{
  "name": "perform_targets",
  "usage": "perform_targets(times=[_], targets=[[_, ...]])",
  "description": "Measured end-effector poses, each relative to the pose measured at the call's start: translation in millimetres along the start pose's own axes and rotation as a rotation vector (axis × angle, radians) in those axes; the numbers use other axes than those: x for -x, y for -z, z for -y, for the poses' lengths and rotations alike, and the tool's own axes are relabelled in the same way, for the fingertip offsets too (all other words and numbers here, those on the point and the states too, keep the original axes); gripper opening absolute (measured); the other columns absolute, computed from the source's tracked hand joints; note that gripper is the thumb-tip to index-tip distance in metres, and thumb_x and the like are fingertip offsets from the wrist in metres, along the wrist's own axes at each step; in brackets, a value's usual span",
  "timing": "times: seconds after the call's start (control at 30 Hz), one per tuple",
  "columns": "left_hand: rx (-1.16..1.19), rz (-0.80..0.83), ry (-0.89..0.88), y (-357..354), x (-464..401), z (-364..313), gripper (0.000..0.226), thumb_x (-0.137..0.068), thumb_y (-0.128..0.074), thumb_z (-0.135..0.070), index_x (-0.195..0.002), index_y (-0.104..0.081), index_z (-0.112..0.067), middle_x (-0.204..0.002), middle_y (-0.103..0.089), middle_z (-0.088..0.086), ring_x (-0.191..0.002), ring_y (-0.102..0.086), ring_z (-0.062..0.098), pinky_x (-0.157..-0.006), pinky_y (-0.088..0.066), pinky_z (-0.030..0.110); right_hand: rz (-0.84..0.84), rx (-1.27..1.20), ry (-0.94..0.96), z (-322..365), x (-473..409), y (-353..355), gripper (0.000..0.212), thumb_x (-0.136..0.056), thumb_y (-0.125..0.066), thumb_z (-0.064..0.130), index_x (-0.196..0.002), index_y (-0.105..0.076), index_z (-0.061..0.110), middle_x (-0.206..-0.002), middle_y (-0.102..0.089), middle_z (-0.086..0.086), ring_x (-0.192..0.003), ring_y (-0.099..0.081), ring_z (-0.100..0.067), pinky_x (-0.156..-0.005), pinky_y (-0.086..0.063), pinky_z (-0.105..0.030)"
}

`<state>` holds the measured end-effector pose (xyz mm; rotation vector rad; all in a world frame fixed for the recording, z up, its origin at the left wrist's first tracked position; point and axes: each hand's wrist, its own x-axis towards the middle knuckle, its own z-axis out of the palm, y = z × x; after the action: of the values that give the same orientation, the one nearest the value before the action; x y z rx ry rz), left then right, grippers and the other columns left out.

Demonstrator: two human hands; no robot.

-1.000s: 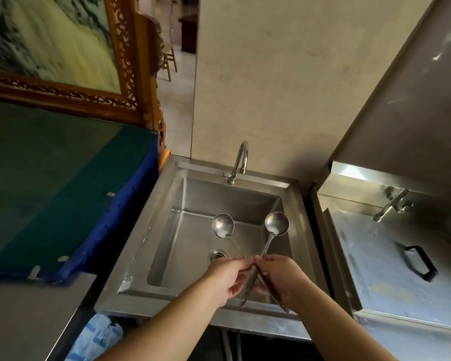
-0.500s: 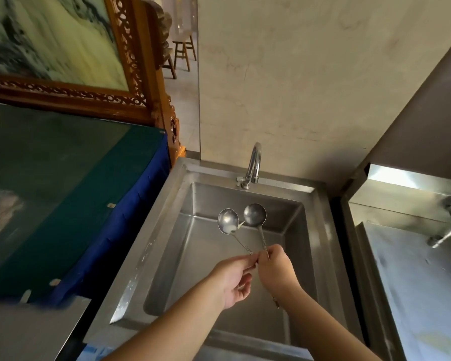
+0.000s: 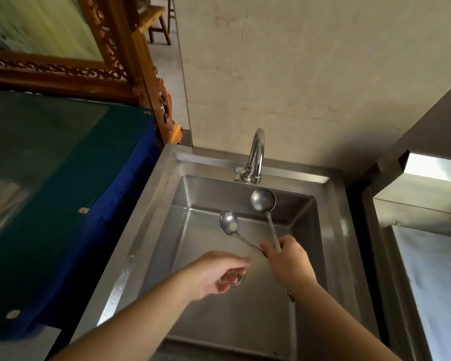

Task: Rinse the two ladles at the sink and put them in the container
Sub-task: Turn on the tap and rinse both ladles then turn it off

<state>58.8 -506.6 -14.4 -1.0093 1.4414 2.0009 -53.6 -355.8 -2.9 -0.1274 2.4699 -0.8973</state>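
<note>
Two steel ladles are held over the sink basin [image 3: 214,321]. My right hand [image 3: 289,264] grips both handles together. One ladle [image 3: 262,199] has its bowl just below the faucet spout [image 3: 256,152]. The other ladle [image 3: 229,222] points left and sits lower, with a pale spot in its bowl. My left hand [image 3: 216,272] hovers over the drain to the left of the right hand, fingers loosely curled and holding nothing. No water runs from the faucet. No container for the ladles is in view.
A green and blue cloth-covered table [image 3: 63,194] stands left of the sink, with a carved wooden frame [image 3: 130,61] behind it. A steel unit [image 3: 427,230] stands to the right. A beige wall backs the sink.
My left hand let go of its ladle and drew back toward the drain. My right hand now holds both ladles and has moved them up toward the faucet.
</note>
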Motion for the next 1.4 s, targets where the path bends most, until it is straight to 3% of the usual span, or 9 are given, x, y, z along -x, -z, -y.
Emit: perform_targets(times=[0.13, 0.3, 0.37, 0.5, 0.57, 0.63, 0.83, 1.13, 1.4], targets=[[-0.223, 0.018, -0.009, 57.8, -25.8, -24.3, 0.055, -0.049, -0.092, -0.057, -0.089, -0.08, -0.022, -0.085, -0.077, -0.007, -0.062, -0.061, 0.004, -0.057, -0.042, 0.019, -0.016, -0.001, -0.05, -4.7, -20.6, -5.2, 0.027, -0.088, -0.062, 0.053, -0.077, -0.053, 0.03, -0.076, -0.066, 0.005, -0.067, -0.063, -0.013, -0.053, -0.043, -0.031], [-0.668, -0.32, -0.312, 104.3, -90.5, -93.0, 0.027, -0.071, -0.083, -0.047, -0.083, -0.076, -0.023, -0.065, -0.073, -0.008, -0.056, -0.061, 0.004, -0.05, -0.041, 0.017, -0.123, 0.046, -0.079, -7.8, -42.0, -8.6, 0.034, -0.086, -0.063, 0.058, -0.074, -0.054, 0.027, -0.07, -0.065, 0.005, -0.063, -0.061, -0.015, -0.051, -0.04, -0.031], [-0.806, -0.376, -0.459, 105.4, -119.0, -123.9, 0.021, -0.076, -0.081, -0.04, -0.09, -0.073, -0.027, -0.084, -0.075, -0.005, -0.066, -0.064, 0.005, -0.055, -0.043, 0.02, -0.166, 0.066, -0.072, -9.1, -48.5, -10.6, 0.039, -0.085, -0.063, 0.06, -0.074, -0.054, 0.024, -0.067, -0.064, 0.004, -0.06, -0.061, -0.017, -0.049, -0.039, -0.031], [-1.179, -0.487, -0.664, 96.7, -174.8, -168.0, 0.05, -0.078, -0.08, -0.035, -0.123, -0.062, -0.02, -0.122, -0.064, 0.002, -0.108, -0.061, 0.021, -0.085, -0.05, 0.034, -0.234, 0.115, -0.073, -11.6, -58.8, -16.1, 0.043, -0.082, -0.064, 0.062, -0.072, -0.053, 0.022, -0.061, -0.063, 0.003, -0.053, -0.058, -0.017, -0.044, -0.036, -0.029], [-1.324, -0.503, -0.746, 91.6, -194.3, -182.5, 0.061, -0.076, -0.082, -0.034, -0.13, -0.058, -0.016, -0.128, -0.058, 0.006, -0.12, -0.053, 0.028, -0.097, -0.048, 0.042, -0.248, 0.126, -0.063, -11.7, -61.9, -18.7, 0.044, -0.08, -0.064, 0.064, -0.072, -0.053, 0.022, -0.06, -0.063, 0.004, -0.052, -0.058, -0.016, -0.043, -0.036, -0.028], [-1.413, -0.484, -0.776, 89.4, -209.3, -191.3, 0.061, -0.074, -0.083, -0.032, -0.127, -0.061, -0.013, -0.121, -0.06, 0.006, -0.114, -0.054, 0.027, -0.094, -0.048, 0.043, -0.245, 0.124, -0.053, -12.3, -65.4, -22.4, 0.044, -0.08, -0.065, 0.064, -0.072, -0.053, 0.022, -0.06, -0.062, 0.004, -0.053, -0.058, -0.017, -0.045, -0.038, -0.029], [-1.395, -0.463, -0.789, 91.8, -225.7, -194.6, 0.015, -0.071, -0.078, -0.012, -0.085, -0.073, -0.011, -0.085, -0.061, 0.003, -0.075, -0.06, 0.026, -0.058, -0.037, 0.029, -0.243, 0.133, -0.019, -11.3, -73.2, -26.4, 0.047, -0.079, -0.067, 0.065, -0.072, -0.05, 0.022, -0.061, -0.06, 0.004, -0.053, -0.055, -0.016, -0.044, -0.033, -0.029], [-1.38, -0.39, -0.697, 86.2, -216.3, -205.6, 0.012, -0.075, -0.075, -0.013, -0.086, -0.075, -0.007, -0.087, -0.068, 0.014, -0.081, -0.064, 0.032, -0.07, -0.056, 0.043, -0.273, 0.199, -0.029, -8.1, -88.2, -18.2, 0.05, -0.08, -0.066, 0.068, -0.088, -0.055, 0.02, -0.075, -0.063, 0.002, -0.062, -0.061, -0.018, -0.05, -0.05, -0.034], [-1.363, -0.372, -0.657, 83.4, -210.8, -211.1, 0.016, -0.075, -0.075, -0.016, -0.089, -0.076, -0.008, -0.082, -0.07, 0.013, -0.077, -0.065, 0.029, -0.07, -0.055, 0.04, -0.29, 0.216, -0.021, -1.5, -87.7, -12.3, 0.054, -0.081, -0.069, 0.064, -0.093, -0.058, 0.013, -0.072, -0.059, 0.003, -0.057, -0.053, -0.012, -0.043, -0.033, -0.026]])
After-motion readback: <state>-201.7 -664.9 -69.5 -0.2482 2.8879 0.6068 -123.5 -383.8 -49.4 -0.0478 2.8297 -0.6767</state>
